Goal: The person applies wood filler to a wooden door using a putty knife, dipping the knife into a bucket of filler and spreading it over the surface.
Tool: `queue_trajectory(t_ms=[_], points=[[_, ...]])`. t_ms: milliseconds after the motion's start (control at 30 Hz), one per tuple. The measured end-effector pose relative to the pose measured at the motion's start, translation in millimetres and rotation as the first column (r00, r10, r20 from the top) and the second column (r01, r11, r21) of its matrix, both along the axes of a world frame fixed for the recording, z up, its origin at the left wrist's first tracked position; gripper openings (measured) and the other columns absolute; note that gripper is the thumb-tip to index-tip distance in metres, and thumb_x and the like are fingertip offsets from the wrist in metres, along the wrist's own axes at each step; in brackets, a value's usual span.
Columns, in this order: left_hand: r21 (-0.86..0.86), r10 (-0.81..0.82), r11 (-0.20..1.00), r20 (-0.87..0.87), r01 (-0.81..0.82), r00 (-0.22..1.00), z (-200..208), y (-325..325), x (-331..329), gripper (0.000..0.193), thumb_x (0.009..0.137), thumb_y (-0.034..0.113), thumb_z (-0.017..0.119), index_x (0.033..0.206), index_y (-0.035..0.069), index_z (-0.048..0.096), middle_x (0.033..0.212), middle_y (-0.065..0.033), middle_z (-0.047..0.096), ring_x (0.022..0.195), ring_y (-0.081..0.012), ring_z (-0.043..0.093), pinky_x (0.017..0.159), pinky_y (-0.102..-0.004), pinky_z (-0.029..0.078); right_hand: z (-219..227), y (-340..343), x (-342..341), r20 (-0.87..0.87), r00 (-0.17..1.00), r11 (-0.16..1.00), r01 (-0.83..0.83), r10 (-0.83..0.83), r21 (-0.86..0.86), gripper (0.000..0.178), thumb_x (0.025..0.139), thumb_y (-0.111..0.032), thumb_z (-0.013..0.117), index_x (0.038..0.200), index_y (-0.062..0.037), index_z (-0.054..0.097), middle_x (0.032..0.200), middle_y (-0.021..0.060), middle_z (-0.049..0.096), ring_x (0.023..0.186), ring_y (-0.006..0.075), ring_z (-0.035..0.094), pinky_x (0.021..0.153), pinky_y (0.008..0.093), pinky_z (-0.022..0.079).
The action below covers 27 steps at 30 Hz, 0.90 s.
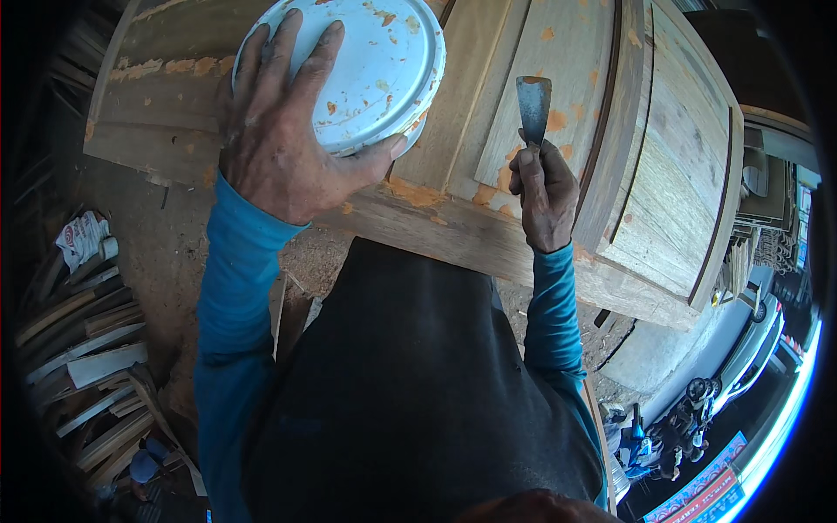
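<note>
L hand [283,139] is spread wide on top of a round white plastic lid [370,65] w/ orange-brown smears, fingers flat on it, thumb hooked round the near edge. Lid sits at the top left of a big brown wooden door panel [680,157] lying flat. R hand [545,196] is closed tight round the handle of a small metal putty knife [534,105], blade pointing up & away, tip just over the wood near some orange filler spots [558,120]. Both sleeves are blue. Scrap wood strips [87,349] are piled on the ground at left, well apart from the panel.
</note>
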<state>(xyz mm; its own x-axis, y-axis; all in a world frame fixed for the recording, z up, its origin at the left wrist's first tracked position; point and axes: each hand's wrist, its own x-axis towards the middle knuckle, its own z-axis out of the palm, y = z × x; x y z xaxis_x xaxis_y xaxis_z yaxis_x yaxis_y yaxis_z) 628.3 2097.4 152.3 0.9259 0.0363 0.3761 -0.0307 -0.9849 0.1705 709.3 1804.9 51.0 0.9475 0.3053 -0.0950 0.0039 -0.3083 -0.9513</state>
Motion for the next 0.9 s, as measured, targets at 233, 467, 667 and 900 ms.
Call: queue_trajectory(t_ms=[233,467,667,900], points=[[-0.771,-0.052,0.6,0.232,0.216,0.971,9.7,21.9,-7.2,0.083,0.093,0.053,0.061,0.146,-0.01,0.049,0.149,-0.0242,0.052,0.142,-0.0362,0.046,0.118,-0.0465,0.036,52.2,22.8,20.5,0.365,0.927,0.991,-0.047,0.09,-0.124,0.037,0.106,-0.028,0.06,0.124,0.0041,0.064,0.082,0.0048,0.057,0.068,0.0108,0.053,0.063,0.0298,0.047],[-0.862,0.155,0.434,0.359,0.263,0.92,-2.5,36.2,-25.7,0.073,0.093,0.042,0.061,0.145,-0.008,0.051,0.142,-0.0232,0.058,0.133,-0.0307,0.056,0.116,-0.0392,0.038,157.3,95.9,42.7,0.539,0.463,0.706,-0.362,0.703,-0.609,0.017,0.097,-0.003,0.066,0.113,0.001,0.071,0.104,0.0125,0.072,0.09,0.0245,0.075,0.075,0.0355,0.061],[-0.858,0.085,0.453,0.313,0.243,0.946,-17.5,53.8,-35.8,0.082,0.097,0.051,0.057,0.149,-0.011,0.045,0.149,-0.0223,0.052,0.138,-0.0288,0.05,0.119,-0.0414,0.033,114.8,192.5,63.0,0.424,0.115,0.436,-0.351,0.898,-0.829,0.022,0.097,-0.018,0.064,0.107,-0.0005,0.074,0.098,0.016,0.072,0.087,0.0328,0.07,0.078,0.043,0.058],[-0.676,-0.115,0.475,0.587,0.563,0.802,9.9,41.8,-4.1,0.084,0.086,0.042,0.072,0.143,-0.015,0.047,0.14,-0.0308,0.055,0.131,-0.0391,0.055,0.113,-0.0468,0.043,27.6,251.2,80.5,-0.094,0.207,-0.057,-0.181,0.974,-0.982,0.026,0.095,-0.01,0.061,0.117,-0.0127,0.076,0.119,0.0112,0.073,0.114,0.0325,0.068,0.098,0.0422,0.056]])
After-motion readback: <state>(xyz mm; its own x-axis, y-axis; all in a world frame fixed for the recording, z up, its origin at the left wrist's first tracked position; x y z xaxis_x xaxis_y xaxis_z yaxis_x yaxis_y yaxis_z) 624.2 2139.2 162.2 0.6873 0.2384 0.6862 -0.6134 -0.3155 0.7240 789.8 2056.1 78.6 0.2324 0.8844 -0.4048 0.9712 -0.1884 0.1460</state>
